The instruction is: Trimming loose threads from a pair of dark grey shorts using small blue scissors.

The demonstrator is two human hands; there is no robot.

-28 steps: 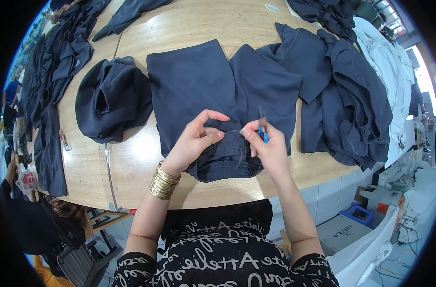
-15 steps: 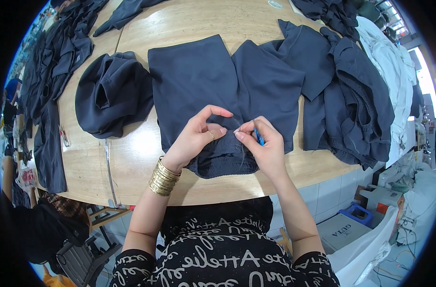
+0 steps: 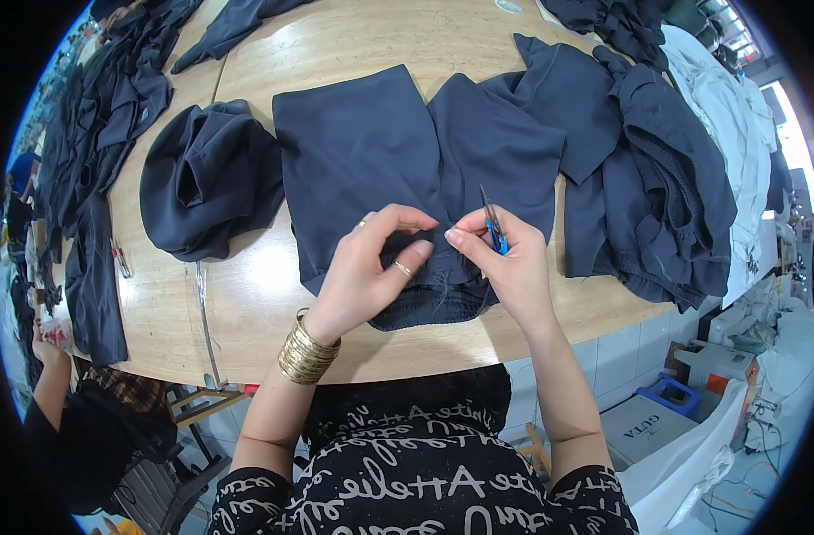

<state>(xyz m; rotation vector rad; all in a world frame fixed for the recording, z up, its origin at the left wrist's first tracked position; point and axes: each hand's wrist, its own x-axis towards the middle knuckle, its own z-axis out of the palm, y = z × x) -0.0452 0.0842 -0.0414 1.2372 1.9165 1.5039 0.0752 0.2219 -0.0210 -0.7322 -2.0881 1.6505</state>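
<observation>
Both hands pinch the dark shorts (image 3: 398,169); right hand (image 3: 505,267) apparently grips blue snips (image 3: 493,227).

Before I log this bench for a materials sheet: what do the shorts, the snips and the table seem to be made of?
Shorts: thin, matte navy woven fabric, probably; it lies flat with soft creases. The weave is too small to tell.
Snips in the right hand: dark metal blades with a glossy blue grip, likely plastic.
Table: pale wood or wood laminate, with visible grain and a slight sheen.
</observation>
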